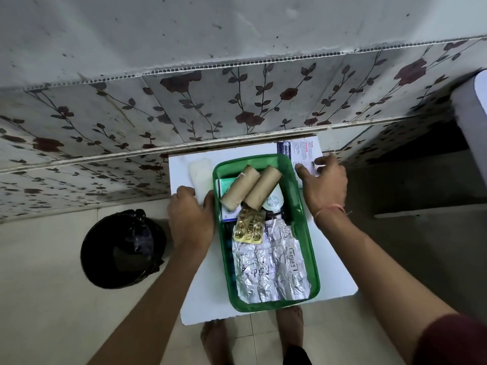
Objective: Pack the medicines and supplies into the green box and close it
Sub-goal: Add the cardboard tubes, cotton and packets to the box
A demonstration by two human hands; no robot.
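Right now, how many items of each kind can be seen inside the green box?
Brown bandage rolls: 2
Gold blister pack: 1
Silver foil strips: 2
Small cartons: 2
White round container: 1
Total: 8

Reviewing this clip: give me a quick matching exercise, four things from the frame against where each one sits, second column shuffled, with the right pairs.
Things:
1. two brown rolls
2. silver foil strips
3. printed leaflet
4. black bin

Places:
A. on the floor, left of the white board
B. under the right hand's fingertips, outside the box
C. far end of the green box
D. near end of the green box

Pairs: 1-C, 2-D, 3-B, 4-A
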